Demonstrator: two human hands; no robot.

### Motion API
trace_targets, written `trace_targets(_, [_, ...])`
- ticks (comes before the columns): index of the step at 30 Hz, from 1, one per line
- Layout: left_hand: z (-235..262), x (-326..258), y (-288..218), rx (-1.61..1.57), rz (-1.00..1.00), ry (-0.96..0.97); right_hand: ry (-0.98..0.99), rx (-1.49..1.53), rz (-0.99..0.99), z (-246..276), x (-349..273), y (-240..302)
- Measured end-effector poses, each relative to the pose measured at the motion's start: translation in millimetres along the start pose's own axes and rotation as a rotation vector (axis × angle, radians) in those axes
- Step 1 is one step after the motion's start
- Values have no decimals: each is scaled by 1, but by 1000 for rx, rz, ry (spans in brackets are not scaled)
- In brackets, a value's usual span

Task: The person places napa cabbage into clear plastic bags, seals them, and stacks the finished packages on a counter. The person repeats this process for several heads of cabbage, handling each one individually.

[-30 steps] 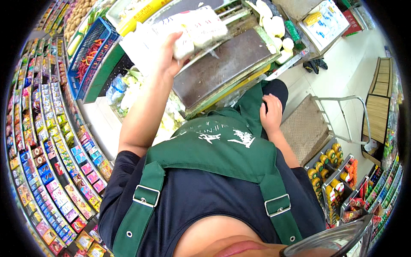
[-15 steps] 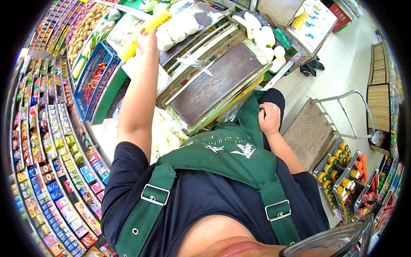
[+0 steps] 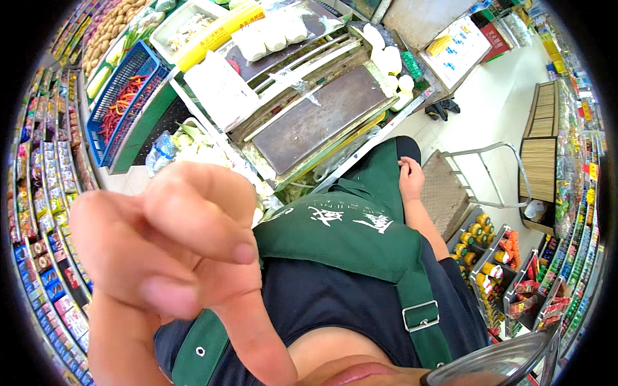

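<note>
My left hand point(image 3: 174, 238) is raised close in front of me, large in the picture and slightly blurred. Its fingers are bent and its thumb stands apart, with nothing visible between them. Low at the right, my right hand point(image 3: 411, 177) lies on my dark-clad knee, holding nothing that I can see. Beyond the left hand is the work counter, with a brown metal plate point(image 3: 318, 119) in a worn frame. A long yellow roll point(image 3: 219, 37) lies at the back beside several white wrapped bundles point(image 3: 267, 37). White sheets point(image 3: 221, 89) lie left of the plate.
A blue crate point(image 3: 122, 103) of red chillies stands at the left, near a white tray point(image 3: 193, 32). Several white vegetables point(image 3: 386, 58) lie right of the plate. A flat trolley point(image 3: 444, 186) with a metal handle stands at the right. Packed shelves curve along both sides.
My left hand has let go of the yellow roll and come back up close to me. The roll now lies on the counter. My right hand stays on the knee while the view has shifted.
</note>
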State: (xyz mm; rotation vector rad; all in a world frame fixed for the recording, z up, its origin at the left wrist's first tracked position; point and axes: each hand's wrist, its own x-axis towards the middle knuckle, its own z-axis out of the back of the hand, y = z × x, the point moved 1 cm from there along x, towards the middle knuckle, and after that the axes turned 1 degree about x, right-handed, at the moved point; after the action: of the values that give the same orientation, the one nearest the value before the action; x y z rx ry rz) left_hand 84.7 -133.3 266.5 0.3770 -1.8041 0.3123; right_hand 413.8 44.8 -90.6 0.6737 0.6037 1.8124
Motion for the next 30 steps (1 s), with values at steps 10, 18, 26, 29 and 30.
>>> trace_targets(10, [5, -13, -14, -252, 118, -142, -130, 127, -165, 31, 4, -47])
trace_targets(18, [1, -51, 20, -342, 342, -58, 92, -13, -302, 34, -12, -74])
trace_targets(26, [-56, -184, 138, 650, 1149, 1112, 75, 261, -301, 4, 151, -116])
trace_targets(29, [-40, -262, 153, 954, 1409, 1314, 118, 387, -176, -23, 242, -86])
trace_targets(30, [-43, -269, 160, 1023, 1472, 1315, 122, 434, -103, -36, 271, -78])
